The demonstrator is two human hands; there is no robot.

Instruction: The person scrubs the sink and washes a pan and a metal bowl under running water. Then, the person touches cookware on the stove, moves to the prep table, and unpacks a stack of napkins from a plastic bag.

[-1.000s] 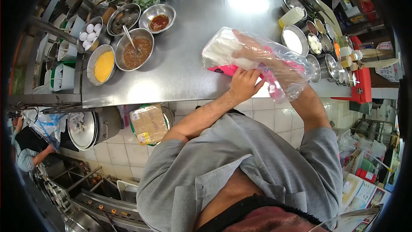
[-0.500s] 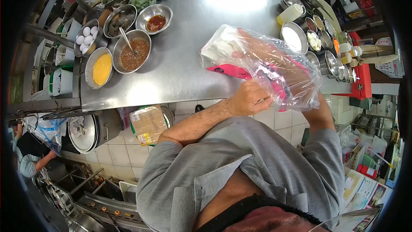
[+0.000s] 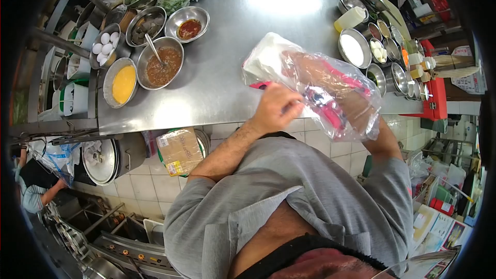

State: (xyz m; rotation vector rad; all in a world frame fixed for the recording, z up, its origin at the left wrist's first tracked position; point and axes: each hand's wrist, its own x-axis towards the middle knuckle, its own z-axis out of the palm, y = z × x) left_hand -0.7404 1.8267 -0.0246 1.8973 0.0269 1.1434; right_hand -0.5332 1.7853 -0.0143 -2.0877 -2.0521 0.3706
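Note:
A clear plastic bag (image 3: 343, 98) with pink and dark printing is held over the front part of the steel table (image 3: 222, 93). White contents (image 3: 266, 54) show at its far left end. My right hand (image 3: 302, 67) reaches inside the bag up to the forearm, with its fingers near the white contents. Film and glare blur those fingers, so their grip does not show. Against the bag's near left edge is my left hand (image 3: 278, 107), palm down, fingers curled and thumb close to them. What it pinches there is hidden.
At left stand bowls of eggs (image 3: 106, 46), yellow liquid (image 3: 123, 85), brown sauce (image 3: 164, 67) with a spoon, and red sauce (image 3: 189, 28). On the right are a bowl of white powder (image 3: 354, 47), a squeeze bottle (image 3: 350, 18) and several small containers. A cardboard box (image 3: 180, 151) lies below the table edge.
My left hand has moved left and slightly away from my body, along the bag's near edge. The bag's near right end has shifted slightly left and down with my right forearm.

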